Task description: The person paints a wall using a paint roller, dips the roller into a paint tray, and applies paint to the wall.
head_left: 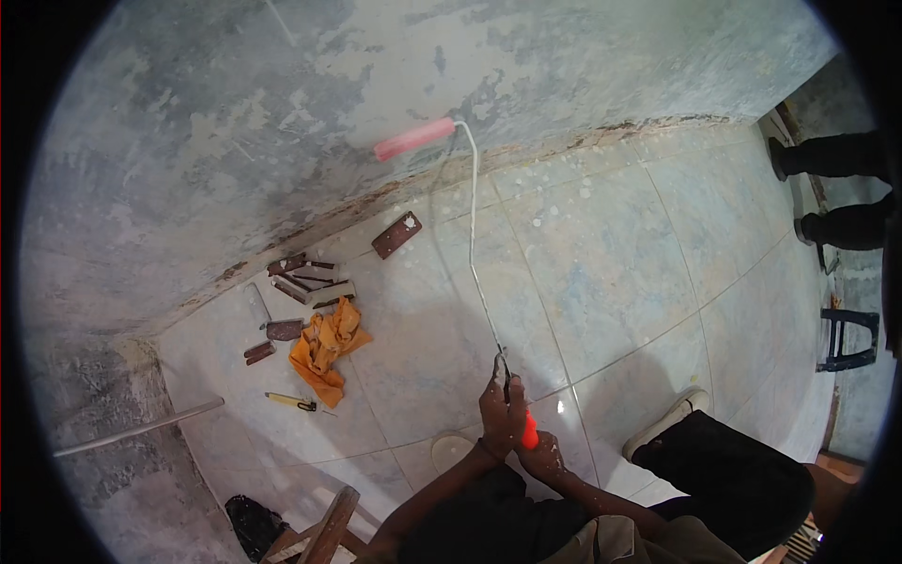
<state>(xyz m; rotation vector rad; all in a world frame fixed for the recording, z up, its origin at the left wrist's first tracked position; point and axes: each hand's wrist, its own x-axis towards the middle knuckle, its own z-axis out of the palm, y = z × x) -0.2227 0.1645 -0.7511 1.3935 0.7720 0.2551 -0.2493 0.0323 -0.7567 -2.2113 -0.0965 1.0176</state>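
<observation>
Both my hands are on a long paint roller. Its pink roller sleeve (414,139) is against or just in front of the patchy grey wall (296,134); I cannot tell whether they touch. A bent metal frame (473,233) runs from the sleeve down to an orange handle (530,430). My left hand (502,419) is wrapped around the upper part of the handle. Lower down, my right hand (542,458) closes round its end, where fingers hide most of the grip. White specks mark the right hand.
Along the wall base lie brown block-like pieces (397,235), an orange cloth (328,349) and a yellow utility knife (289,401). A pale pipe (141,426) juts in at left, above a wooden frame (330,525). Another person's legs (842,158) and a dark stool (848,340) are at right.
</observation>
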